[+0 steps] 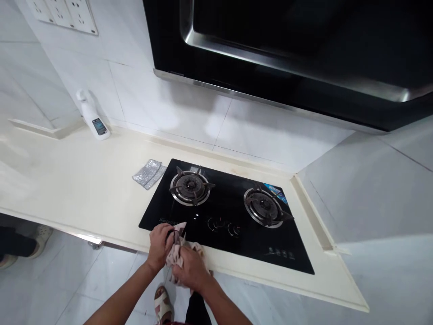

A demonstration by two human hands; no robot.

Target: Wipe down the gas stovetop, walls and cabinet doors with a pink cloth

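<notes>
Over the front left edge of the black gas stove (203,225), my left hand (160,247) is closed around a small dark piece with a curved edge, partly hidden by the fingers and cloth. A crumpled pale pink cloth (174,253) presses against that piece. My right hand (192,269) grips the cloth, its fingers bunched into the folds. Part of the cloth hangs below the hands in front of the counter edge. The stove's control dials (223,225) lie to the right of my hands.
The left burner (191,186) and right burner (264,205) carry dark pan supports. Silvery pads (149,174) lie left of the stove on the cream counter (84,180). A white spray bottle (93,115) stands by the wall. A black range hood (287,54) overhangs. Another person's foot (42,241) shows at left.
</notes>
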